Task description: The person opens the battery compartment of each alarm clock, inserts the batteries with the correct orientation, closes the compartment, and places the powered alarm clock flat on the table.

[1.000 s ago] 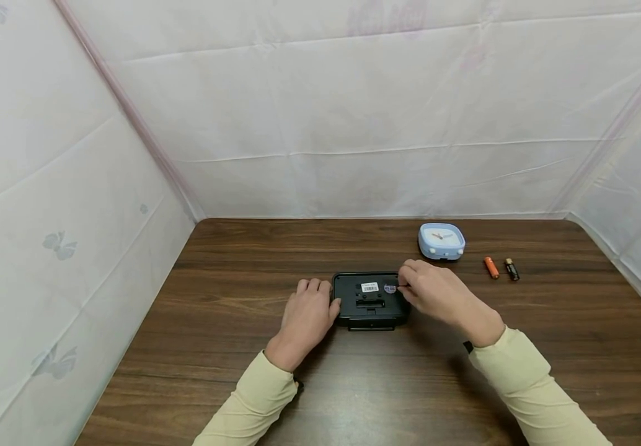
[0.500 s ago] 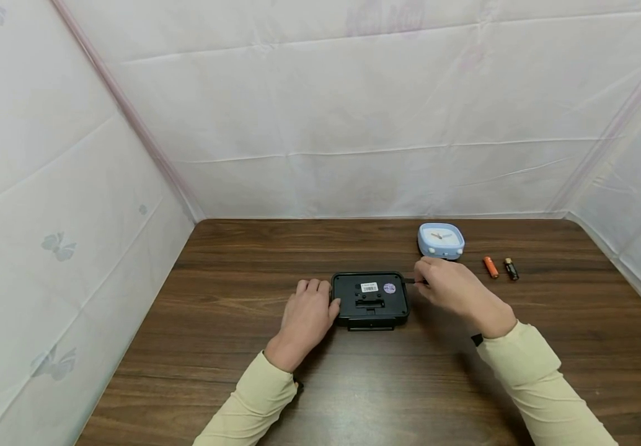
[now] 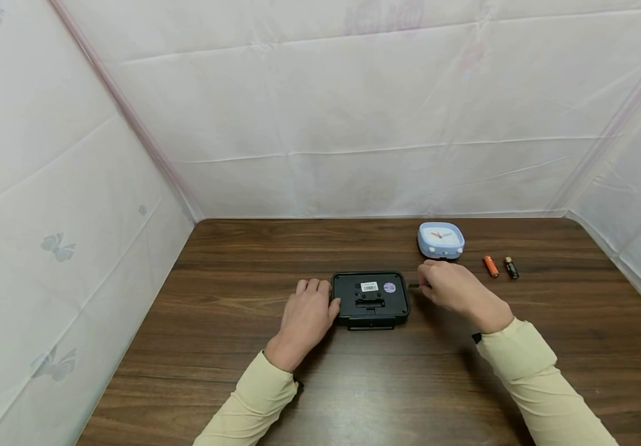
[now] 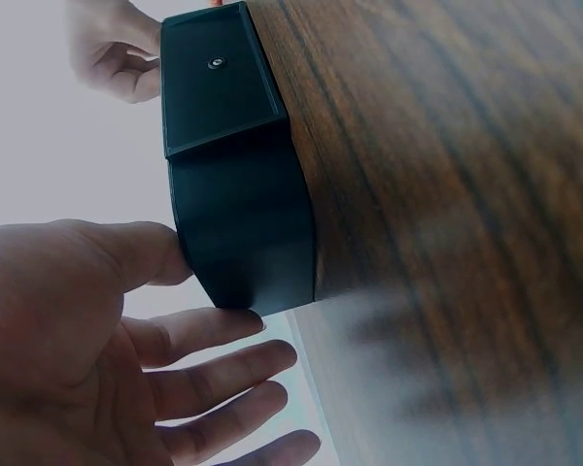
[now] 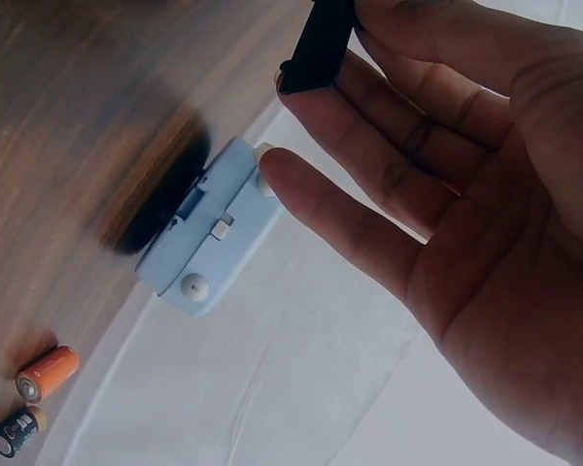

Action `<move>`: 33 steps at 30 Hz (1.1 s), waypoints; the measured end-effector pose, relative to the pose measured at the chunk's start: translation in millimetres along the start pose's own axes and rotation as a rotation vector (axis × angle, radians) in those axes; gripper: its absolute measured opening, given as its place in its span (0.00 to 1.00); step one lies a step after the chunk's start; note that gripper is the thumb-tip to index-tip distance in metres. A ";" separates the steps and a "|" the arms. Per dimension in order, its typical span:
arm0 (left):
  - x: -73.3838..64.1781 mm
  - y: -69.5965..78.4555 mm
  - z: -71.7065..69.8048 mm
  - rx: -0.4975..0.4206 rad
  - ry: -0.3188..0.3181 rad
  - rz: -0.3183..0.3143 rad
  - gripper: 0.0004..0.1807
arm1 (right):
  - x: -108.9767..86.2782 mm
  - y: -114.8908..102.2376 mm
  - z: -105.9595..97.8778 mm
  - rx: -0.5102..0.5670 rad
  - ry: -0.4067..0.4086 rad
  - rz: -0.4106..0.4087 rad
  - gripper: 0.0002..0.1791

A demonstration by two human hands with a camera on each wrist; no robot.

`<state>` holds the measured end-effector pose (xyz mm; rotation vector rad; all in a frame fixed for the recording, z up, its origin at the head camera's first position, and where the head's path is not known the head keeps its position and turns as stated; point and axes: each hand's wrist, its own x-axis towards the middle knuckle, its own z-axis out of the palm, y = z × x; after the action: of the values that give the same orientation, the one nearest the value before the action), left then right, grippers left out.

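A black boxy device (image 3: 382,310) lies flat with its back up, showing a white barcode label, a round sticker and an uncovered battery slot (image 3: 370,303). My left hand (image 3: 308,310) holds its left end, thumb on the upper edge and index finger against the side, as the left wrist view shows. Just off the device's right side, my right hand (image 3: 449,288) pinches a small flat black piece, which looks like a battery cover (image 5: 319,49). The underside of the device is hidden.
Behind my right hand stands a light blue alarm clock (image 3: 441,240). To its right an orange battery (image 3: 490,266) and a black battery (image 3: 511,268) lie on the brown wooden table (image 3: 242,248). White sheeting (image 3: 309,111) rises behind the table's back edge.
My right hand has moved right from the device's right part, bringing the black cover into sight beyond its edge. It has shifted only slightly since half a second ago. My left hand stays put.
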<state>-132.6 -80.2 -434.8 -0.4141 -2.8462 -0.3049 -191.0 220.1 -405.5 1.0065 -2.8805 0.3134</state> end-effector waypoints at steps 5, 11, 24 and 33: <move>0.1 -0.2 -1.0 0.000 0.002 0.004 0.15 | 0.9 0.6 4.0 0.007 -0.014 0.011 0.14; -0.2 -1.4 2.0 0.005 0.023 0.016 0.15 | 1.7 1.4 7.9 -0.002 -0.035 0.026 0.14; 0.1 0.6 -0.4 0.016 0.003 0.006 0.15 | 2.2 1.8 10.5 -0.002 -0.038 0.008 0.17; 0.1 1.1 -1.7 0.011 0.006 0.009 0.15 | 2.0 3.7 11.7 0.007 -0.046 0.003 0.16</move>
<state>-132.0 -79.6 -433.0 -0.4228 -2.8377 -0.2888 -194.9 219.1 -417.3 1.0237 -2.9240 0.3042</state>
